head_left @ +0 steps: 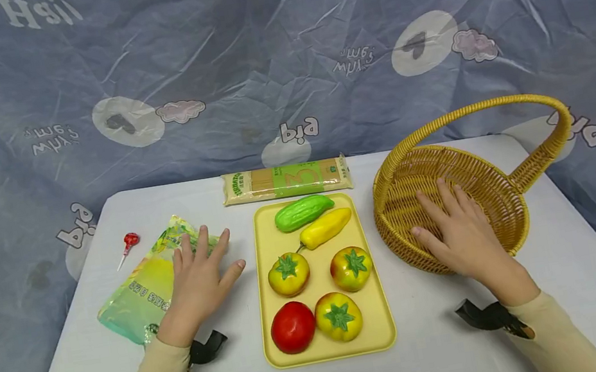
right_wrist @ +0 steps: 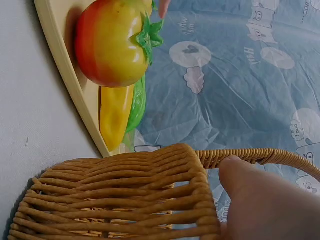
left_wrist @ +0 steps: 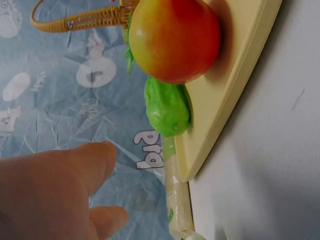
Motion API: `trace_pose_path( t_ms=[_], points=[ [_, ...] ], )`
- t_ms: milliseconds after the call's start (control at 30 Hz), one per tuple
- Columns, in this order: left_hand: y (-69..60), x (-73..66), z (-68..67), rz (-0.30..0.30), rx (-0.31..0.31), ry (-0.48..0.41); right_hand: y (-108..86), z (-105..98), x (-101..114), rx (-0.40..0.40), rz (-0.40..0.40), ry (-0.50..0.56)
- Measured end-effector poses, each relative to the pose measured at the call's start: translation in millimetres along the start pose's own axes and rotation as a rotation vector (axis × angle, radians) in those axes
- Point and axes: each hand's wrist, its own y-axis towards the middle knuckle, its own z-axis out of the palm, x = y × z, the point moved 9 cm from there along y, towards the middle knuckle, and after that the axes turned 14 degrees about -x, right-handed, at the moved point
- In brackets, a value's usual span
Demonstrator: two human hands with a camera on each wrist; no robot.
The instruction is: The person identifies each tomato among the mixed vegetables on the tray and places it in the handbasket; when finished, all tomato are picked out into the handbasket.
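My left hand is spread with straight fingers over a green and yellow printed pouch; whether it touches the pouch I cannot tell. Over the near side of a wicker basket my right hand reaches with extended fingers and holds nothing. Between the hands is a yellow tray. It carries a green gourd-like vegetable, a yellow pepper, a red tomato and three yellow-red tomatoes with green leaves, one nearest the left hand.
Behind the tray lies a pack of noodles. A red lollipop rests beyond the pouch at the left. The basket's tall handle arches above the right side of the white table. A grey-blue printed cloth hangs behind.
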Motion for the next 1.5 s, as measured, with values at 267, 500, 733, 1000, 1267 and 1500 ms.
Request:
trace_pose_path(
  t_ms=[267,500,733,1000,1267,1500],
  points=[
    [-5.2,-4.0,10.2,0.034,-0.004,-0.025,-2.5,-0.9,9.9,-0.044,-0.054,0.043],
    [-10.1,-13.6,23.4,0.112,0.004,-0.054,-2.5,-9.3,24.6,-0.159,-0.145,0.098],
    [-15.8,-16.8,33.4,0.129,0.037,-0.088,-5.1,-13.2,43.7,-0.23,-0.275,0.147],
    [-21.3,-20.5,41.1,0.139,0.041,-0.112,-10.9,-20.6,71.4,-0.364,-0.435,0.278],
    [-24.7,-22.0,48.0,0.144,0.051,-0.167,-18.1,-17.4,103.6,-0.403,-0.557,0.418],
    [-26.7,-18.3,52.9,0.15,0.045,-0.158,-23.6,4.5,127.0,-0.281,-0.581,0.384]
  ],
)
